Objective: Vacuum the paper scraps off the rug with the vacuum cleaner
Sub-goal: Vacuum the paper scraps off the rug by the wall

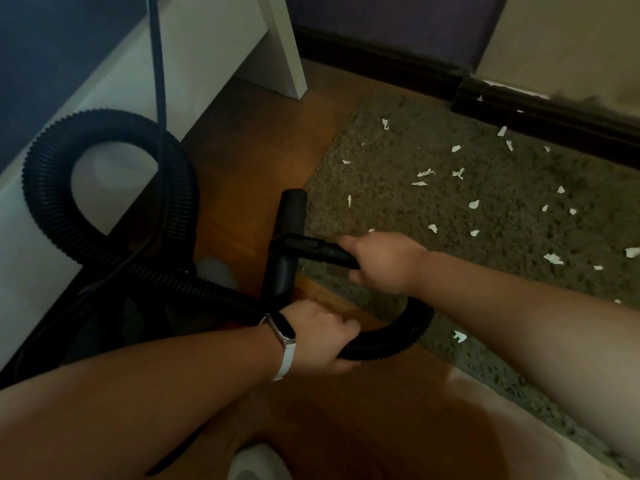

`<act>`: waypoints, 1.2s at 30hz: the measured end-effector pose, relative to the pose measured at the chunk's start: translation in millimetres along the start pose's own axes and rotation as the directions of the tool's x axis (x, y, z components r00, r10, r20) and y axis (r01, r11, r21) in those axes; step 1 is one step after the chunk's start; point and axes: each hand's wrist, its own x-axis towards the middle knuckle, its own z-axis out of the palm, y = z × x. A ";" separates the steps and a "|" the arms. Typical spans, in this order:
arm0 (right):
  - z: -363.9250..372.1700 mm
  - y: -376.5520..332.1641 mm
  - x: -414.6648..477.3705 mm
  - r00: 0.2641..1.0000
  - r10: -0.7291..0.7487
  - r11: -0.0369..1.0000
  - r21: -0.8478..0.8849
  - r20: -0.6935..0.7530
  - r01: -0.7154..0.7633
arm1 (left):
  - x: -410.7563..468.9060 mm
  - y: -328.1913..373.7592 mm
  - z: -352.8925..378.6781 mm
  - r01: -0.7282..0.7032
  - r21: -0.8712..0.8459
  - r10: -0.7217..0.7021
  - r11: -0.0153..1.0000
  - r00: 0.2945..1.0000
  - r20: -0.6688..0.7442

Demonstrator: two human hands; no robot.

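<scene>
— Two hands busy here: left hand (318,336) clenched round the ribbed hose (46,188), just off the rug (398,209) at its near-left edge.
— And the right hand (386,263)?
— Fingers wrapped round the black wand (311,244), right over the rug's left border.
— And the paper scraps (425,173)?
— White bits scattered across the rug, mostly its far-right part.

A white furniture panel (214,39) stands up-left, well beyond the left fingers (343,325), its foot on the wooden floor (249,140) that also runs under them. Well beyond the right fingers (348,242), a dark baseboard (381,60) lines a purple wall (398,19), with a cream wall (571,36) further right. A white-strapped wristband (282,332) sits just behind the left fingers.
</scene>
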 end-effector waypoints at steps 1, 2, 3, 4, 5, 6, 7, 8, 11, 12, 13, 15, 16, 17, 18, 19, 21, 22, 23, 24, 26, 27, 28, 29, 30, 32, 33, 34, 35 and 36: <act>0.5 3.8 -3.3 1.000 0.005 1.000 0.001 0.000 -0.005 | 2.5 0.5 -2.9 -0.011 0.005 0.011 1.000 1.000 -0.010; 1.2 7.8 -6.7 1.000 0.013 1.000 0.004 0.003 -0.013 | 5.3 1.4 -5.5 -0.018 0.007 0.018 1.000 1.000 -0.021; 1.5 12.2 -10.5 1.000 0.023 1.000 0.008 0.002 -0.023 | 8.2 2.8 -7.7 -0.024 0.005 0.024 1.000 0.999 -0.032; 1.5 17.1 -14.5 0.999 0.035 0.999 0.014 -0.003 -0.035 | 11.2 5.1 -9.7 -0.029 0.001 0.029 1.000 0.999 -0.041; 1.5 22.7 -18.7 0.999 0.051 0.998 0.026 -0.009 -0.051 | 14.4 7.7 -11.3 -0.032 -0.005 0.031 0.999 0.998 -0.045; 1.1 28.5 -23.4 0.998 0.068 0.997 0.043 -0.015 -0.067 | 17.6 10.6 -12.8 -0.034 -0.012 0.033 0.999 0.998 -0.050; 1.2 35.3 -28.1 0.996 0.086 0.994 0.062 -0.020 -0.085 | 20.9 13.6 -14.2 -0.032 -0.020 0.031 0.999 0.998 -0.055; 1.5 42.3 -33.3 0.994 0.105 0.991 0.084 -0.029 -0.103 | 24.3 16.6 -15.8 -0.030 -0.028 0.028 0.999 0.998 -0.065; 4.0 60.6 -47.3 0.983 0.173 0.976 0.148 -0.056 -0.163 | 33.2 24.7 -19.9 -0.033 -0.018 0.031 0.999 0.994 -0.105; 5.0 64.6 -50.6 0.980 0.190 0.970 0.167 -0.065 -0.177 | 34.9 26.7 -20.4 -0.038 -0.012 0.037 0.999 0.992 -0.118; 6.0 67.2 -52.9 0.976 0.204 0.964 0.187 -0.071 -0.188 | 35.4 28.1 -19.9 -0.044 -0.006 0.043 0.999 0.991 -0.128; 7.8 68.3 -54.8 0.970 0.227 0.949 0.242 -0.081 -0.202 | 34.0 28.7 -18.2 -0.056 -0.003 0.055 0.998 0.990 -0.128; 9.1 67.4 -55.0 0.967 0.238 0.938 0.280 -0.088 -0.206 | 32.3 28.0 -17.0 -0.060 0.000 0.060 0.998 0.991 -0.124; 10.6 66.0 -55.0 0.963 0.250 0.924 0.321 -0.095 -0.208 | 30.2 27.0 -16.1 -0.062 0.001 0.062 0.998 0.991 -0.121; 12.1 64.1 -55.5 0.959 0.262 0.910 0.359 -0.106 -0.209 | 27.9 26.1 -15.7 -0.062 0.003 0.062 0.998 0.991 -0.116; 13.6 62.1 -56.0 0.955 0.273 0.894 0.396 -0.117 -0.207 | 25.5 24.7 -15.7 -0.061 0.007 0.062 0.998 0.991 -0.115; 17.3 58.4 -59.2 0.949 0.282 0.852 0.491 -0.140 -0.181 | 20.7 21.4 -15.1 -0.070 0.015 0.071 0.997 0.990 -0.121; 19.2 57.0 -61.9 0.949 0.280 0.822 0.547 -0.146 -0.159 | 18.7 19.5 -14.7 -0.075 0.020 0.077 0.997 0.989 -0.125; 21.5 55.8 -65.2 0.950 0.276 0.794 0.591 -0.146 -0.140 | 16.8 17.4 -13.1 -0.078 0.026 0.080 0.997 0.988 -0.128; 24.3 54.9 -69.1 0.952 0.274 0.778 0.613 -0.136 -0.136 | 15.1 15.3 -12.0 -0.075 0.035 0.079 0.997 0.988 -0.134; 31.8 52.1 -74.9 0.945 0.308 0.792 0.579 -0.107 -0.192 | 12.9 12.7 -10.4 -0.070 0.068 0.080 0.995 0.984 -0.162; 36.1 51.3 -76.1 0.932 0.348 0.802 0.547 -0.099 -0.241 | 12.7 12.5 -10.2 -0.072 0.088 0.086 0.994 0.981 -0.174; 40.2 50.9 -76.3 0.914 0.393 0.799 0.528 -0.096 -0.288 | 12.8 13.0 -10.6 -0.078 0.098 0.094 0.992 0.981 -0.169; 43.7 51.0 -75.8 0.898 0.429 0.784 0.533 -0.096 -0.317 | 13.2 13.8 -12.1 -0.082 0.095 0.096 0.992 0.983 -0.157; 46.1 51.3 -75.1 0.888 0.449 0.769 0.551 -0.103 -0.325 | 14.2 14.0 -12.7 -0.079 0.091 0.091 0.993 0.986 -0.142; 47.4 52.4 -72.7 0.879 0.458 0.760 0.572 -0.132 -0.309 | 16.4 13.4 -15.8 -0.081 0.121 0.100 0.989 0.983 -0.156; 46.4 52.3 -71.6 0.878 0.456 0.765 0.568 -0.146 -0.304 | 16.9 12.1 -17.8 -0.096 0.156 0.122 0.983 0.979 -0.166; 45.0 52.2 -70.4 0.878 0.451 0.776 0.556 -0.158 -0.299 | 17.2 10.7 -19.4 -0.112 0.175 0.140 0.978 0.978 -0.155; 43.4 52.1 -69.0 0.883 0.439 0.790 0.541 -0.168 -0.290 | 17.8 9.7 -20.1 -0.126 0.180 0.153 0.976 0.978 -0.143; 41.4 51.6 -67.2 0.892 0.417 0.807 0.523 -0.175 -0.275 | 18.7 9.0 -19.6 -0.134 0.187 0.162 0.973 0.976 -0.145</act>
